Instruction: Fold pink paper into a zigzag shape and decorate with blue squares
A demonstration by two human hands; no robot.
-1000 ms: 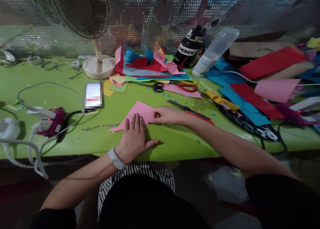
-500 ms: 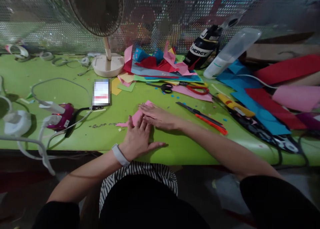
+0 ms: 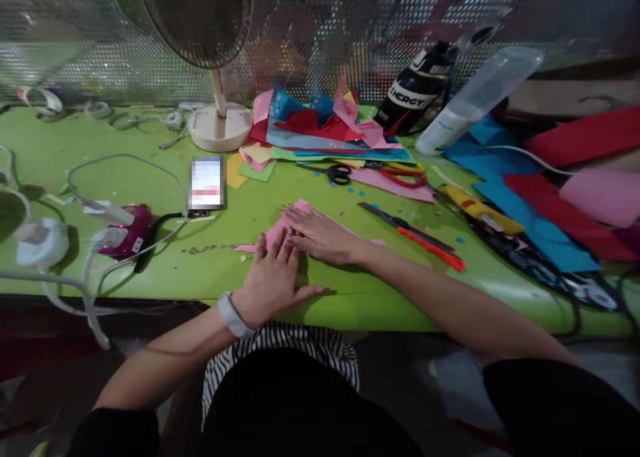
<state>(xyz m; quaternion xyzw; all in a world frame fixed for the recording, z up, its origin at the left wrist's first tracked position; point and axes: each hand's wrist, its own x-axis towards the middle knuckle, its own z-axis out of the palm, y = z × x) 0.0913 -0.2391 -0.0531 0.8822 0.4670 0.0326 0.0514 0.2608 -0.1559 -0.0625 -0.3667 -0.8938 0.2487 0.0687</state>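
A piece of pink paper (image 3: 275, 234) lies on the green table, folded to what looks like a triangle; its lower part is hidden under my hands. Flat on its near left side rests my left hand (image 3: 274, 275), fingers spread and thumb stretched out to the right. My right hand (image 3: 323, 236) lies palm down across the paper, fingers stretched out and pointing left, touching the left fingertips. A corner of the pink paper shows beyond my right wrist. To the right lies a utility knife (image 3: 413, 236) with a red handle and its blade out.
Black scissors (image 3: 336, 173) and red-handled scissors (image 3: 404, 176) lie behind the hands. A phone (image 3: 206, 182) and a purple power adapter (image 3: 129, 230) with cables are at left. A fan (image 3: 220, 127), stacked coloured papers (image 3: 320, 144), a black bottle (image 3: 413, 94) and a clear bottle (image 3: 475, 107) stand farther back.
My right hand has shifted slightly, and more of the pink paper now shows along its far side and beyond the wrist. My left hand stays pressed in place. The view has turned slightly left.
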